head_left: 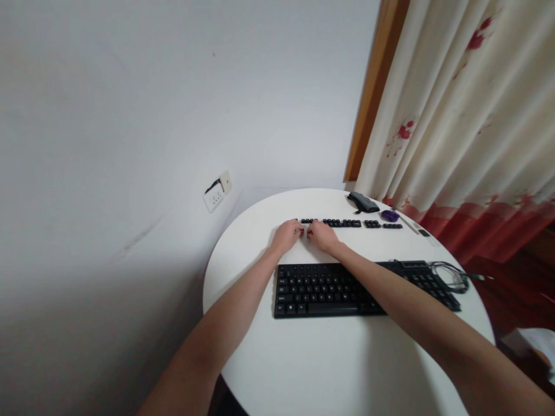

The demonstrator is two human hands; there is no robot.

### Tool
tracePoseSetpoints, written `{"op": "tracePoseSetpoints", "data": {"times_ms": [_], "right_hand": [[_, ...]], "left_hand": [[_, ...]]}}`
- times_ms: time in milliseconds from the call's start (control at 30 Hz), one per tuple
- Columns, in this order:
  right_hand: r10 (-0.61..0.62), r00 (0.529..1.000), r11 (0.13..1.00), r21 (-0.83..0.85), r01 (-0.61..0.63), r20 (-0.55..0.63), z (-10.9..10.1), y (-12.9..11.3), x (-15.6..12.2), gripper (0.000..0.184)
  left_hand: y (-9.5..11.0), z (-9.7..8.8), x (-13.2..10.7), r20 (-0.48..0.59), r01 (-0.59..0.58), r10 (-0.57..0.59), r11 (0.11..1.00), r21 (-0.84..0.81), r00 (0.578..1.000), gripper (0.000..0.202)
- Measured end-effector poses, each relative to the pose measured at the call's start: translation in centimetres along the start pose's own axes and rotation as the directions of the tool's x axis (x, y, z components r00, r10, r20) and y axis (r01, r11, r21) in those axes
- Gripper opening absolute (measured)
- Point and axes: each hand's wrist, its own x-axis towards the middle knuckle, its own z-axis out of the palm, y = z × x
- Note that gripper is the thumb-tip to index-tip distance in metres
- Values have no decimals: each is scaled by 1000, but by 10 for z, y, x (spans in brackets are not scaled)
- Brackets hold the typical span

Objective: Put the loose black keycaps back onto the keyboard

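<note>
My left hand (pixel 287 236) rests on the table at the left end of a row of loose black keycaps (pixel 332 223). Its fingers are curled and pressed together. Just to the right, my right hand (pixel 321 234) is bent the same way, fingertips turned toward the left hand, with a small gap between them. Whatever the fingertips hold is too small or hidden to make out. A black keyboard (pixel 321 289) lies nearer to me, under my right forearm, which covers part of its keys. More keycaps (pixel 392 226) continue the row to the right.
The round white table (pixel 303 358) stands against a wall with a socket (pixel 214 197). At its back right lie a dark grey pouch-like item (pixel 363 202), a purple item (pixel 389 215) and a thin whitish strip (pixel 407 221). A coiled cable (pixel 455 276) sits by the keyboard. Curtains (pixel 459 115) hang beyond.
</note>
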Motion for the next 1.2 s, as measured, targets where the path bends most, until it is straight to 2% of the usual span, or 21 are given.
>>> {"op": "tracePoseSetpoints", "data": {"times_ms": [233, 300, 367, 467, 533, 633, 767, 867, 967, 1033, 1200], "right_hand": [[-95, 995, 994, 54, 95, -8, -4, -7, -20, 17], [-122, 991, 984, 124, 128, -54, -6, -10, -32, 17], [-151, 980, 947, 266, 181, -128, -6, -14, -48, 15], [-182, 964, 840, 478, 255, -195, -5, -22, -77, 10], [-210, 956, 785, 548, 289, -204, -4, -25, -93, 8], [-235, 947, 748, 581, 321, -220, 0, -27, -108, 6], [-260, 935, 742, 570, 353, -241, 6, -25, -111, 4], [-287, 924, 746, 546, 381, -253, 8, -25, -111, 5], [-314, 915, 758, 512, 403, -255, 8, -26, -112, 5], [-333, 909, 766, 491, 415, -249, 7, -27, -113, 5], [-339, 912, 775, 481, 410, -231, 6, -25, -113, 5]], "left_hand": [[7, -18, -6, 67, 80, -80, 997, -2, 995, 18], [9, -25, -10, 105, 94, -93, 995, -13, 990, 19], [11, -33, -14, 157, 105, -100, 994, -26, 983, 18], [17, -43, -20, 244, 120, -105, 992, -49, 964, 14], [21, -51, -23, 292, 135, -112, 989, -60, 950, 13], [25, -68, -27, 368, 154, -113, 985, -84, 923, 16], [26, -95, -32, 518, 173, 6, 939, -296, 855, 26], [29, -104, -36, 633, 196, 96, 906, -375, 768, 32], [35, -100, -37, 732, 191, 163, 907, -375, 662, 31], [38, -95, -38, 764, 180, 198, 907, -380, 614, 27], [43, -89, -37, 794, 193, 208, 906, -377, 572, 23]]}}
